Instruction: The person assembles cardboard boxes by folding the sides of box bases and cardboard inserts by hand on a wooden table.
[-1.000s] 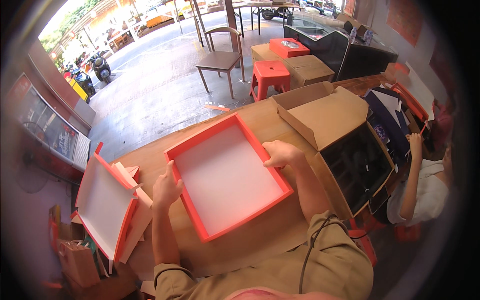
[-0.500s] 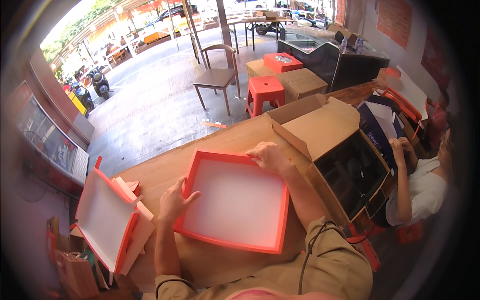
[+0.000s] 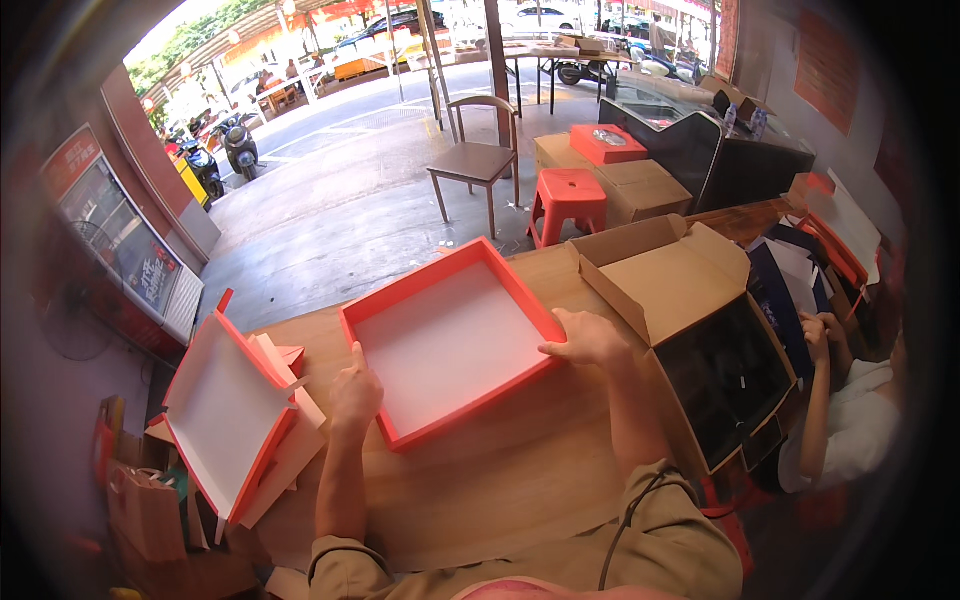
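- At left, a red-and-white box piece stands open.
- The left hand touches the left wall of the red tray with its forefinger; its opening I cannot tell.
- This tray is at the middle of the wooden table.
- The right hand, slightly open, pinches its right corner.

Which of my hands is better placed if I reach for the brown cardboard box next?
Probably your right hand: it grips the shallow red box on the side facing the brown cardboard box. Your left hand is at the opposite side.
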Available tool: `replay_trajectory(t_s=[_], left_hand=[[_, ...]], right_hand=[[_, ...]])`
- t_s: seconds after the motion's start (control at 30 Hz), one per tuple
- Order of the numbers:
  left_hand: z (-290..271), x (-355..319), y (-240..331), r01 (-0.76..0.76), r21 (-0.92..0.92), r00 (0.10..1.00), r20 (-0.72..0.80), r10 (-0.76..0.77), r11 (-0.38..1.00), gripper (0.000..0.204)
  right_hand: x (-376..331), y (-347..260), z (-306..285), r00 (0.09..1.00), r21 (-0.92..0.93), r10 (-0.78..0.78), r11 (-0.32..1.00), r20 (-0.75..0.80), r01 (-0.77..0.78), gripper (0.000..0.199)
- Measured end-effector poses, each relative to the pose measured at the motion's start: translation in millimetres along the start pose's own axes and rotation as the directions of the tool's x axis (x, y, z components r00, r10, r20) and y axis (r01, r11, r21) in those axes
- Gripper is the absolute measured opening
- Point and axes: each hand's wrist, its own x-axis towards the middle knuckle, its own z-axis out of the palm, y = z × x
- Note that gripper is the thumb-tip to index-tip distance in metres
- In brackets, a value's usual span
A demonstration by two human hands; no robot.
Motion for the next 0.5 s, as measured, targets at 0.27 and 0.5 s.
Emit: replay_trajectory(t_s=[0.27,0.5], left_hand=[[-8.7,0.8,0.5,0.032,-0.032,0.997,-0.067,-0.034,0.999,0.065],[-0.6,6.5,6.8,0.030,-0.284,0.997,-0.063,-0.050,0.958,0.061]], right_hand=[[14.6,-8.5,12.1,0.994,-0.070,0.089,0.993,-0.067,-0.094,0.048],[24.6,15.0,21.9,0.980,0.001,0.128,0.992,-0.153,-0.129,0.045]])
